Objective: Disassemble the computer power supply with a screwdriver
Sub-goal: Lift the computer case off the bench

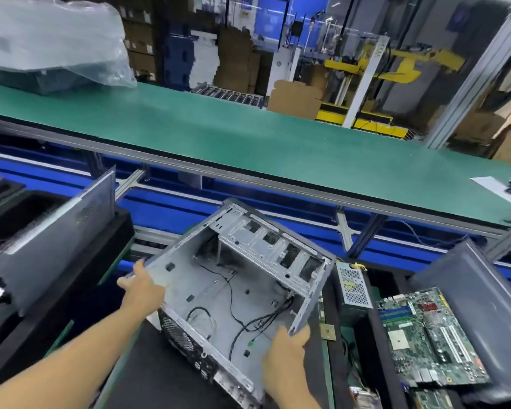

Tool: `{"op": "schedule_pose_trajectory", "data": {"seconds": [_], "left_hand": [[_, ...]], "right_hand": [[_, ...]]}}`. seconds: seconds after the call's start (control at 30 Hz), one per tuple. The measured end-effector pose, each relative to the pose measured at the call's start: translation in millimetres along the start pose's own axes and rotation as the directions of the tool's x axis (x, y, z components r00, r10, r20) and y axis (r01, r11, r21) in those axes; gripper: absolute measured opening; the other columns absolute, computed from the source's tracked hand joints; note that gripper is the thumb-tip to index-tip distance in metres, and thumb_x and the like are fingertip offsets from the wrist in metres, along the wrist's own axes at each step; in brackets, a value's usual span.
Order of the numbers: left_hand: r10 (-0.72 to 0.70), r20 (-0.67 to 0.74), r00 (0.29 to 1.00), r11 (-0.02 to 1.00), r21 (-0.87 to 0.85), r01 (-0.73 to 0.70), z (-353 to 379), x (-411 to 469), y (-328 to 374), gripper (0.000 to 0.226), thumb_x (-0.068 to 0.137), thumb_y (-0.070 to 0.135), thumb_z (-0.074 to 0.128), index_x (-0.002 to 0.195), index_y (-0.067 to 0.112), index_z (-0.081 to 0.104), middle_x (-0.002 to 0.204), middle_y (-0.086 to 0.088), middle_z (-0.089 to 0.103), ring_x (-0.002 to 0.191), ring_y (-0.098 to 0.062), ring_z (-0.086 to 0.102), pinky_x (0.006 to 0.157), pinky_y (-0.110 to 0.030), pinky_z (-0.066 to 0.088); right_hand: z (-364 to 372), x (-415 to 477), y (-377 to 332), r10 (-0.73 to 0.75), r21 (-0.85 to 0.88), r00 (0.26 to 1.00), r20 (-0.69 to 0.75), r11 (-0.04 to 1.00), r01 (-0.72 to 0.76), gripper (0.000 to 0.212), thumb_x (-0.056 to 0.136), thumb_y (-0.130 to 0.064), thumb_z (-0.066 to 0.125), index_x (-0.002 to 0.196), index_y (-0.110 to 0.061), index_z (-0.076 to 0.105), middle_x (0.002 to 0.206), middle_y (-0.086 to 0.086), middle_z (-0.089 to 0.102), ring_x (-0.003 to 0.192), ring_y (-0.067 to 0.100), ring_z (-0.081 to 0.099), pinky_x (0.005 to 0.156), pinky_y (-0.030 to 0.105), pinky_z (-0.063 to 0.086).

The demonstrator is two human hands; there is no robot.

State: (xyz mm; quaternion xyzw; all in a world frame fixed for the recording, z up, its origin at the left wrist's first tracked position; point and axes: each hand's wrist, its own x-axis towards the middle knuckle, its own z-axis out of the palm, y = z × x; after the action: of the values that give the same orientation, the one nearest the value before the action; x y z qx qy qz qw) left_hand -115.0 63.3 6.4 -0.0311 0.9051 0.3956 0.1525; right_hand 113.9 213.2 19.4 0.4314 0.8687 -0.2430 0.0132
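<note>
So the power supply (353, 287) is just one unit, a silver perforated box standing on end on the dark bench, right beside the case's right wall. Nobody's touching it. A few yellow wires poke out of its top.

Both hands are on the case (233, 290) instead. It's a single bare metal chassis, tilted, with its open side facing up and some loose black cables lying inside. The left hand (143, 286) grips the left edge, thumb hooked over the rim, while its fingers are out of sight behind the wall. The right hand (286, 346) is closed round the near right corner. So that's two hands, both clamped on the same case, and nothing else is held.

Further right there's one whole green motherboard (425, 335) lying flat, plus part of a second board (431, 399) at the bottom edge. A small square chip (328, 332) sits between the case and the boards. Two grey panels lean up, one on the left (56, 246) and one on the right (484, 305). Behind all of it runs a long green conveyor belt (219, 134), with a plastic-wrapped bundle (50, 42) on its far left end.
</note>
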Motion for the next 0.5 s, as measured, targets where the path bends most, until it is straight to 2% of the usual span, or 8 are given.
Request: {"op": "schedule_pose_trajectory", "data": {"seconds": [0.07, 0.13, 0.17, 0.23, 0.27, 0.33, 0.4, 0.5], "left_hand": [[0.072, 0.026, 0.997, 0.997, 0.039, -0.072, -18, 34, 9, 0.064, 0.094, -0.002, 0.047, 0.153, 0.014, 0.025, 0.146, -0.028, 0.019, 0.084, -0.031, 0.043, 0.085, -0.043, 0.041], [0.115, 0.116, 0.987, 0.988, 0.093, -0.126, -29, 62, 12, 0.07, 0.092, 0.0, 0.049, 0.155, 0.017, 0.022, 0.144, -0.028, 0.02, 0.099, -0.039, 0.048, 0.091, -0.043, 0.046], [0.141, 0.18, 0.974, 0.978, 0.129, -0.165, -34, 71, 11, 0.073, 0.092, 0.0, 0.05, 0.155, 0.02, 0.019, 0.146, -0.027, 0.017, 0.103, -0.043, 0.049, 0.091, -0.043, 0.049], [0.14, 0.241, 0.96, 0.974, 0.14, -0.178, -41, 83, 14, 0.079, 0.092, 0.002, 0.051, 0.157, 0.025, 0.013, 0.151, -0.026, 0.011, 0.113, -0.046, 0.046, 0.093, -0.047, 0.049], [0.126, 0.23, 0.965, 0.981, 0.116, -0.155, -40, 86, 16, 0.082, 0.092, 0.004, 0.053, 0.158, 0.026, 0.009, 0.153, -0.025, 0.009, 0.117, -0.047, 0.044, 0.095, -0.047, 0.047], [0.059, 0.115, 0.992, 0.994, 0.089, -0.069, -31, 73, 20, 0.089, 0.093, 0.014, 0.059, 0.158, 0.028, 0.0, 0.157, -0.024, 0.006, 0.123, -0.047, 0.041, 0.101, -0.05, 0.041], [-0.022, 0.003, 1.0, 0.995, 0.093, 0.022, -16, 44, 17, 0.099, 0.088, 0.033, 0.067, 0.157, 0.028, -0.005, 0.159, -0.02, 0.007, 0.132, -0.045, 0.034, 0.107, -0.054, 0.032], [-0.056, 0.072, 0.996, 0.997, -0.049, 0.059, 8, -6, -4, 0.106, 0.085, 0.029, 0.068, 0.156, 0.021, -0.011, 0.157, -0.02, 0.015, 0.132, -0.043, 0.034, 0.109, -0.053, 0.033]], "right_hand": [[11, -21, -17, 0.003, -0.149, 0.985, 0.17, 0.989, 0.023, 0.051, 0.1, -0.025, 0.037, 0.146, -0.011, 0.021, 0.154, 0.025, 0.009, 0.131, 0.032, 0.045, 0.101, 0.03, 0.042], [18, -30, -35, 0.052, -0.358, 0.977, 0.209, 0.933, 0.027, 0.06, 0.097, -0.055, 0.033, 0.147, -0.024, 0.023, 0.155, 0.026, 0.005, 0.112, 0.023, 0.059, 0.093, 0.03, 0.044], [15, -31, -41, 0.063, -0.451, 0.971, 0.232, 0.891, 0.05, 0.068, 0.093, -0.068, 0.024, 0.147, -0.028, 0.023, 0.152, 0.024, 0.017, 0.105, 0.022, 0.061, 0.087, 0.032, 0.043], [0, -26, -48, -0.017, -0.47, 0.959, 0.284, 0.869, 0.155, 0.079, 0.087, -0.077, 0.006, 0.151, -0.032, 0.018, 0.135, 0.015, 0.048, 0.103, 0.024, 0.061, 0.078, 0.037, 0.037], [-11, -17, -48, -0.095, -0.448, 0.958, 0.271, 0.868, 0.213, 0.078, 0.088, -0.075, 0.004, 0.152, -0.032, 0.012, 0.124, 0.01, 0.059, 0.099, 0.025, 0.062, 0.074, 0.038, 0.038], [-31, 16, -44, -0.281, -0.452, 0.955, 0.099, 0.842, 0.295, 0.061, 0.098, -0.061, 0.019, 0.15, -0.031, 0.016, 0.105, 0.003, 0.061, 0.088, 0.025, 0.059, 0.07, 0.036, 0.043], [-48, 58, -32, -0.361, -0.484, 0.932, -0.039, 0.823, 0.299, 0.055, 0.097, -0.049, 0.036, 0.147, -0.027, 0.027, 0.119, 0.006, 0.051, 0.105, 0.025, 0.051, 0.087, 0.038, 0.044], [-57, 114, -5, -0.204, -0.525, 0.979, 0.03, 0.83, 0.189, 0.072, 0.092, -0.062, 0.039, 0.154, -0.035, 0.012, 0.161, 0.014, 0.006, 0.146, 0.037, 0.012, 0.115, 0.052, 0.015]]}}
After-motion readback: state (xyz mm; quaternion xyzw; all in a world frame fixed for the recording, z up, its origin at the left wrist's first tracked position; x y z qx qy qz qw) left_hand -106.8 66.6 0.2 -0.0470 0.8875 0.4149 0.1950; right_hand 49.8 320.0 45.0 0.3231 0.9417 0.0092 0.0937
